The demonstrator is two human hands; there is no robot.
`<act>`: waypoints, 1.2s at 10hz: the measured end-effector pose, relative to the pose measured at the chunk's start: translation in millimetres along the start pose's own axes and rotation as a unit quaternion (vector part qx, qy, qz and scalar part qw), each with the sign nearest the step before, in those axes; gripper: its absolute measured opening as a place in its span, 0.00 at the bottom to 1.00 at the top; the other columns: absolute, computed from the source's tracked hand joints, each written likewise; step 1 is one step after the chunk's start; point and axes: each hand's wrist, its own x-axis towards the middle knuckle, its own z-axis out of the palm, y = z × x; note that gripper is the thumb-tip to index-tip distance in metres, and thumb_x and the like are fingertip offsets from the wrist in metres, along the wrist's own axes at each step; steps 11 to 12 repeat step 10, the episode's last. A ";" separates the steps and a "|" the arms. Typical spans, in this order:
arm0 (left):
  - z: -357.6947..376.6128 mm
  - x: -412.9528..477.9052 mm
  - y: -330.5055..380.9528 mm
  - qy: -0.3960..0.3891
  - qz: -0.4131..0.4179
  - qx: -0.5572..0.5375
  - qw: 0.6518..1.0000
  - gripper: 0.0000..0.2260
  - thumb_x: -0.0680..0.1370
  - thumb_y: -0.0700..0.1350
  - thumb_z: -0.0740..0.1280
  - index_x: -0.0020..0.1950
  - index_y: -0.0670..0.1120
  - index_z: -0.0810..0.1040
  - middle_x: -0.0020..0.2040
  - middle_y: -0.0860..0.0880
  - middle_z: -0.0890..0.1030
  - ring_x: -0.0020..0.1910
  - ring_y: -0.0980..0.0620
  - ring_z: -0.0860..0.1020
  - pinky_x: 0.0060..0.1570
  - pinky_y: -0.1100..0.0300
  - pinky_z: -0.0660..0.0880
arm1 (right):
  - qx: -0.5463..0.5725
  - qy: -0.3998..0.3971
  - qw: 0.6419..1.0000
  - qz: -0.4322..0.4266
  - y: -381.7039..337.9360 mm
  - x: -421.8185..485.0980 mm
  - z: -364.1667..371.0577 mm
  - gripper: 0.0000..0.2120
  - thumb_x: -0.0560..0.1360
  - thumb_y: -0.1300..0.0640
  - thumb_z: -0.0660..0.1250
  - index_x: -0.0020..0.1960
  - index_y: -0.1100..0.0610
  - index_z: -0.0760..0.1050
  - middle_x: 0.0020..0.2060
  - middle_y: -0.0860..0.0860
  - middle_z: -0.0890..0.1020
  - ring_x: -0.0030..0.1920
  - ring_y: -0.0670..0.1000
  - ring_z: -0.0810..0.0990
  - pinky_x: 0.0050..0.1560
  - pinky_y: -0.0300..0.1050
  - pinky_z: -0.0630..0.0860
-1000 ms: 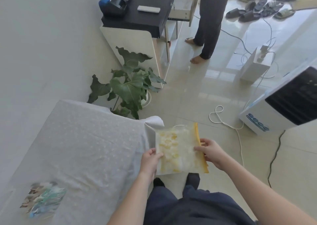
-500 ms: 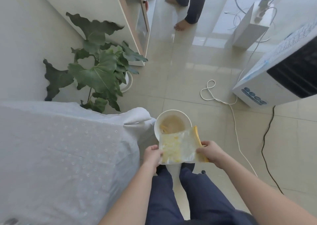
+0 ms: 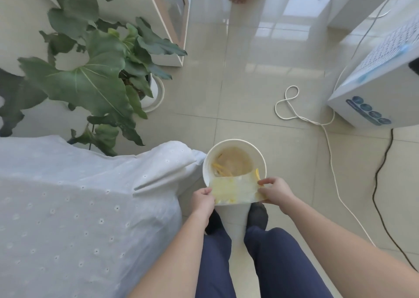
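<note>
A white eyelet cloth (image 3: 79, 207) lies at the left, with a leafy potted plant (image 3: 90, 79) behind it. The left hand (image 3: 202, 201) pinches the left edge of a clear plastic bag (image 3: 235, 190) holding yellow bits. The bag is held over the near rim of a white bin (image 3: 233, 216) standing between the person's feet. The right hand (image 3: 275, 192) pinches the bag's yellow-striped right edge. A white cord (image 3: 292, 102) and an air cooler (image 3: 371, 93) are at the right.
</note>
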 end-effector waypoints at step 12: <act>-15.6 -59.6 29.7 -0.010 0.151 0.295 0.943 0.24 0.84 0.45 0.63 0.80 0.48 0.71 0.79 0.48 0.72 0.75 0.46 0.73 0.71 0.53 0.71 | -0.268 0.044 0.956 -0.114 -8.9 -28.6 -0.4 0.29 0.79 0.51 0.63 0.80 0.50 0.64 0.57 0.55 0.83 0.48 0.55 0.82 0.47 0.46 0.78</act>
